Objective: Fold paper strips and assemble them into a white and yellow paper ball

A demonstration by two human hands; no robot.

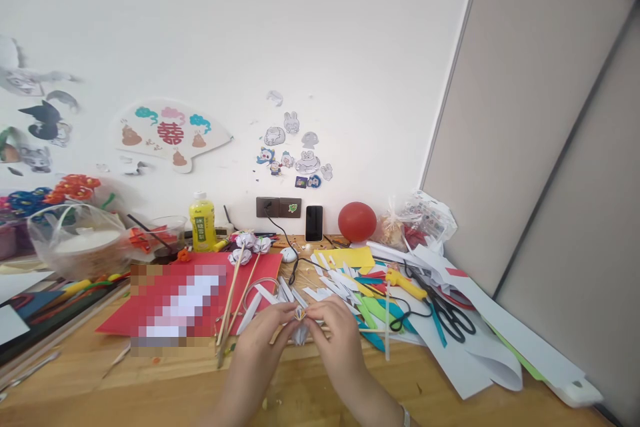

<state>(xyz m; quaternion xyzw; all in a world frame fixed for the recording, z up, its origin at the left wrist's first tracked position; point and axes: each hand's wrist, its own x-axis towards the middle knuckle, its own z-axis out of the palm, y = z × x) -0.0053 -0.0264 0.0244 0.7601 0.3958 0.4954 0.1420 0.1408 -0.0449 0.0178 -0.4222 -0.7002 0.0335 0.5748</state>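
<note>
Pinching a small folded paper piece (299, 319) between them, the left hand (260, 341) and the right hand (336, 333) hold it just above the wooden table (150, 390). A paper fan (170, 135) on the wall shows a red double-happiness sign. The yellow bottle (201, 221) has a label too tiny to read. Thin wooden sticks (231, 299) lie by the left hand; flat paper strips (336, 281) and black scissors (451, 320) lie farther right.

You're at a home craft corner. Past your fingers (327, 313), the wooden surface (300, 393) is strewn with coloured paper strips (345, 283), with scissors (450, 317) to their right. Farther beyond them, cartoon stickers (295, 160) and a paper fan (170, 137) decorate the wall above a drink bottle (201, 221) and a phone (314, 223).
</note>
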